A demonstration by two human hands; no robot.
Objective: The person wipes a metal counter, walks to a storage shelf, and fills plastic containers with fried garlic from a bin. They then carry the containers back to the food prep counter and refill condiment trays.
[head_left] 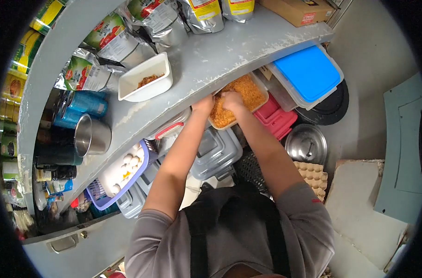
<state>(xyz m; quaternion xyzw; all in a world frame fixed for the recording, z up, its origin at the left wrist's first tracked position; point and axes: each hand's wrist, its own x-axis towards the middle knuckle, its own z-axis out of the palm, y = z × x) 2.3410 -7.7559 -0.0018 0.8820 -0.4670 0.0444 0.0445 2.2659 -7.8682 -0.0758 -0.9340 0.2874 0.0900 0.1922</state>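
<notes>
A container (264, 103) full of orange crumbs (243, 92) stands partly under the grey shelf. My right hand (232, 100) is in the crumbs, its fingers bent and partly hidden. At the container's left edge is my left hand (204, 104); the shelf edge hides its fingers. On the shelf above, a white tub (150, 90) holds a little brown food. A red lidded box (273, 113) lies right of the crumbs, and grey lidded boxes (218, 150) sit below them.
Foil pouches (118, 41) and a steel pot (94, 135) stand on the shelf. Below it are a purple basket of eggs (146, 160), a blue-lidded container (308, 74), a steel lid (306, 144) and egg trays (312, 178). A cardboard box (292, 11) lies at the top.
</notes>
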